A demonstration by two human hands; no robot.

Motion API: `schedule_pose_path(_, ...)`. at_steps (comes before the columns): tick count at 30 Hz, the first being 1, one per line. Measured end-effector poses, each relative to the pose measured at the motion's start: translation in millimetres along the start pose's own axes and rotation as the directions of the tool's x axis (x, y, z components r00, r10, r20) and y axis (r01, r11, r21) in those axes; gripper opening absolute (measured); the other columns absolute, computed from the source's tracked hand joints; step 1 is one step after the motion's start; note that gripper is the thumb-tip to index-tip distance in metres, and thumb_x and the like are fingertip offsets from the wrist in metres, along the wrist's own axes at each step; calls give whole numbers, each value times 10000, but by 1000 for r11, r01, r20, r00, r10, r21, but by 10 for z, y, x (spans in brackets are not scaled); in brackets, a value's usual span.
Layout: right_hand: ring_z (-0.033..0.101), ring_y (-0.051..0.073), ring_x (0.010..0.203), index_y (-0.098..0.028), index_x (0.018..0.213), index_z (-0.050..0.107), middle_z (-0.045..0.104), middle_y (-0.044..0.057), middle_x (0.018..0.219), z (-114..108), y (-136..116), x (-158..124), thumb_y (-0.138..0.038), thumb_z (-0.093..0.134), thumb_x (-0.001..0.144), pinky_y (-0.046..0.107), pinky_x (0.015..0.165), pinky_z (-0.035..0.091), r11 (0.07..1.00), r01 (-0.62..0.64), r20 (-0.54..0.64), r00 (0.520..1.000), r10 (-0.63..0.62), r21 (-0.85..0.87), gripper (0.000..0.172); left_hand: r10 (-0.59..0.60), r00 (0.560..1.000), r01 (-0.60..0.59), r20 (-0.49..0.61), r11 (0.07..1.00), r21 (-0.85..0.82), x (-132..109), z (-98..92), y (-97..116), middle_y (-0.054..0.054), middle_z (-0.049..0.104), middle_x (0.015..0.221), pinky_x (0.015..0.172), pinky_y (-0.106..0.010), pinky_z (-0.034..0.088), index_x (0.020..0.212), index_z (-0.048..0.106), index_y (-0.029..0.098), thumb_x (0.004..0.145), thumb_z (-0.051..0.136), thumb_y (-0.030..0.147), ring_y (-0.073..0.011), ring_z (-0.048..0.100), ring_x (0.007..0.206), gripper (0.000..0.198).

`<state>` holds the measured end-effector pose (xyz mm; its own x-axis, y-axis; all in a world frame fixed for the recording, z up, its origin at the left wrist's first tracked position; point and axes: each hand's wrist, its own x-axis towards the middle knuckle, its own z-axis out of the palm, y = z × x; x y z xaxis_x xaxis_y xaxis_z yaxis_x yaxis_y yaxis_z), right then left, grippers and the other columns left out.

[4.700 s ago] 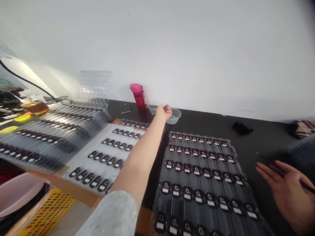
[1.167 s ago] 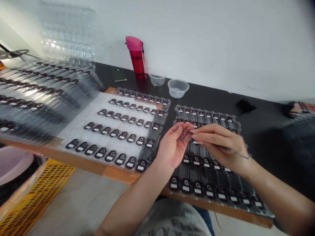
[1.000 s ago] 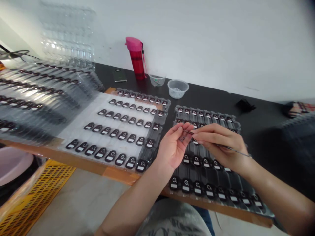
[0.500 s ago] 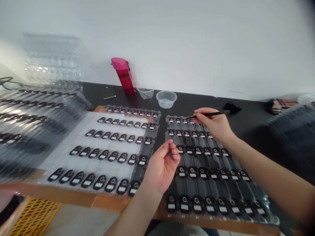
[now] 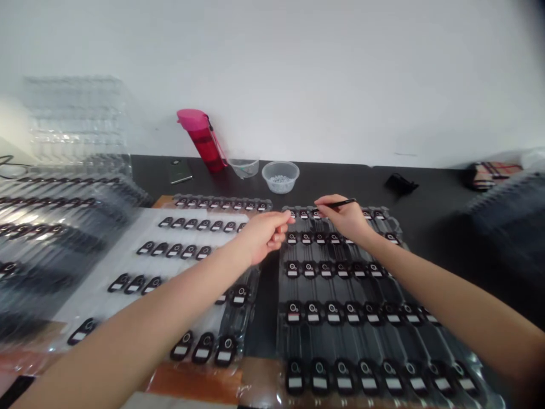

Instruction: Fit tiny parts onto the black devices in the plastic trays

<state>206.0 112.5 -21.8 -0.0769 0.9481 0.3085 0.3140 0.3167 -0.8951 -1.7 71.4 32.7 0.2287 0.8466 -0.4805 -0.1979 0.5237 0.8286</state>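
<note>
My right hand (image 5: 347, 220) grips slim black tweezers (image 5: 344, 203) over the back row of the right clear plastic tray (image 5: 306, 287). The tweezers' tip is hard to make out there. My left hand (image 5: 267, 234) is closed, thumb and forefinger pinched together at that tray's back left corner; whatever they hold is too small to see. Rows of small black rounded pieces (image 5: 344, 312), each with a ring mark and a white label, lie in the tray. A left tray (image 5: 251, 278) carries similar black pieces (image 5: 204, 347), partly hidden by my left forearm.
A clear tub (image 5: 281, 177) of small pale bits stands behind the trays, beside another clear tub (image 5: 246, 167) and a pink bottle (image 5: 202, 139). A phone (image 5: 181, 172) lies further left. Stacked trays stand at left (image 5: 38, 244) and right (image 5: 511, 221). A black item (image 5: 401, 184) lies at the back.
My left hand has moved up and forward to the right tray's back left corner, its forearm now crossing the left tray. My right hand with the tweezers has shifted left along the back row.
</note>
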Motion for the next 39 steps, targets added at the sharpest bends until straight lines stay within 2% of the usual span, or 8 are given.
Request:
schedule_pose_path(5,635,179,823,-168,863,694,678,68,907,47,-8,4,-281,603,795,311,745,526,993,71,24,997,-69,-99,160,102,991,-74,-85,957,282,557,22,112,62,351,472,363,-171,101,625,512,146,760,664,291,-22,239,342,250)
schedule_pose_path(10,624,178,837,-177,862,694,678,60,887,52,-3,17,-257,585,809,311,774,500,971,140,43,990,-134,-194,145,221,965,-103,-143,818,566,862,96,134,60,348,421,398,-225,128,548,443,181,660,744,376,-46,254,354,375)
schedule_pose_path(12,622,176,828,-174,856,695,678,59,874,42,-7,19,-241,581,812,313,782,491,962,164,53,986,-156,-220,139,280,952,-115,-125,702,703,929,118,146,51,346,403,413,-240,167,523,452,182,628,755,394,-67,297,373,385)
schedule_pose_path(16,621,170,816,-179,846,696,680,52,859,34,-11,20,-211,573,815,307,785,482,951,191,60,981,-182,-242,131,379,925,-127,-29,380,916,1013,150,188,15,411,434,464,-259,260,501,488,180,575,758,433,-126,437,471,378)
schedule_pose_path(19,620,169,812,-188,837,695,680,46,849,43,-21,22,-195,577,811,299,773,481,947,202,58,979,-193,-251,122,359,933,-85,1,219,972,1062,181,221,-23,526,527,519,-274,328,558,565,174,561,740,464,-176,537,586,338)
schedule_pose_path(22,622,171,817,-186,839,697,680,52,853,51,-47,17,-182,579,809,296,767,479,943,203,70,979,-191,-264,122,327,945,-42,9,92,995,1111,210,232,-73,650,717,567,-287,392,709,659,170,582,695,506,-218,606,708,362)
schedule_pose_path(27,624,177,818,-188,844,694,679,58,854,47,-72,6,-185,581,811,306,759,482,938,215,81,976,-200,-271,118,323,946,-28,11,48,998,1175,237,217,-111,701,914,639,-281,458,885,706,168,591,678,525,-242,645,823,463)
schedule_pose_path(39,620,169,795,-175,845,698,675,58,838,49,-59,17,-155,570,813,294,734,471,927,229,101,973,-209,-295,133,292,956,-29,28,1,1000,1203,267,190,-126,705,932,684,-276,467,910,707,162,581,701,547,-249,649,865,506)
